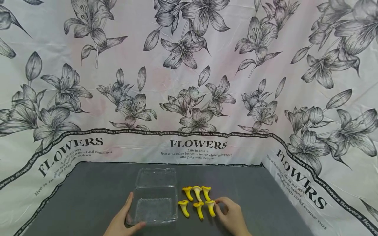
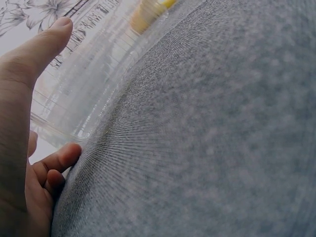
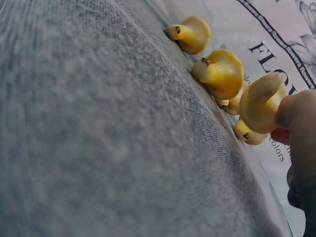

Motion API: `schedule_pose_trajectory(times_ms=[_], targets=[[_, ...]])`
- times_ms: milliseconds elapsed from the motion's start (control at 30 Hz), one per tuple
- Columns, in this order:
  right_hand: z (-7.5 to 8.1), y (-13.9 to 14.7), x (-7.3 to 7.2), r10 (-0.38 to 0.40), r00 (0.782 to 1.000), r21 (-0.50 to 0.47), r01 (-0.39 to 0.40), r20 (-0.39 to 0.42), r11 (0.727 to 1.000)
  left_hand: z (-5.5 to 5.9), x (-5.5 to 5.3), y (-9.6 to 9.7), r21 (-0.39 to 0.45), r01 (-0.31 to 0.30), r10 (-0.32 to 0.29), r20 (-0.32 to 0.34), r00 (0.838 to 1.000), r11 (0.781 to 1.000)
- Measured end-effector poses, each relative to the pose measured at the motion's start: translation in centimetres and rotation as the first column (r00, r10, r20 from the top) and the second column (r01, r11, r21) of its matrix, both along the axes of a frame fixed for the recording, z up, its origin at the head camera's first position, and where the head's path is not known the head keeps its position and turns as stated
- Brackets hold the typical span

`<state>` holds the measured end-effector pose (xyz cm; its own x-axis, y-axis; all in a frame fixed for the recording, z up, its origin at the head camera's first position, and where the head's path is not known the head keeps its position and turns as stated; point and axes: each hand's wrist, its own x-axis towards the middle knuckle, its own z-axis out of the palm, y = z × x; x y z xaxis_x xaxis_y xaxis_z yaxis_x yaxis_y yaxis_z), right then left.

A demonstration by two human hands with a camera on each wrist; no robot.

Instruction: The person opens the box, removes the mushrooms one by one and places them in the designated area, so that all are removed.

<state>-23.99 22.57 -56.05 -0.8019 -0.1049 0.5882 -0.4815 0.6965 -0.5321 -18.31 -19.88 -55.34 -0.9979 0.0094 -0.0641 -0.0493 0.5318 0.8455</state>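
My left hand (image 1: 125, 218) is at the near left corner of a clear plastic clamshell container (image 1: 154, 209), its index finger along the left wall and its thumb across the front. In the left wrist view, the thumb (image 2: 42, 47) stretches out straight and the other fingertips lie low by the container's edge. My right hand (image 1: 231, 214) pinches the cap edge of a yellow chanterelle mushroom (image 1: 210, 207) between thumb and finger. In the right wrist view that mushroom (image 3: 261, 101) is tilted, its pale stem toward the camera. The container stands with its lid (image 1: 156, 177) folded back.
Several other yellow mushrooms lie right of the container in two rows, among them a front middle one (image 1: 198, 209), a front left one (image 1: 183, 208) and a back one (image 1: 197, 192). A white flower-printed curtain (image 1: 195, 157) borders the grey table (image 1: 100, 190) behind and at both sides.
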Motion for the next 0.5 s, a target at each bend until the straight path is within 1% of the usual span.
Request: schedule_pose_trajectory(times_ms=[100,333,500], targets=[[-0.25,0.16,-0.02,0.008,1.000,0.017,-0.008,0.000,1.000,0.00,-0.02,0.02,-0.002,-0.001,0.001,-0.005,1.000,1.000],[-0.82,0.33,-0.07,-0.012,1.000,0.060,0.011,0.023,0.998,0.13,-0.04,-0.01,-0.013,-0.005,0.005,0.009,1.000,1.000],[-1.03,0.59,-0.14,0.009,0.999,0.061,-0.012,0.038,0.998,-0.02,-0.09,-0.07,0.006,-0.001,0.001,0.003,1.000,1.000]])
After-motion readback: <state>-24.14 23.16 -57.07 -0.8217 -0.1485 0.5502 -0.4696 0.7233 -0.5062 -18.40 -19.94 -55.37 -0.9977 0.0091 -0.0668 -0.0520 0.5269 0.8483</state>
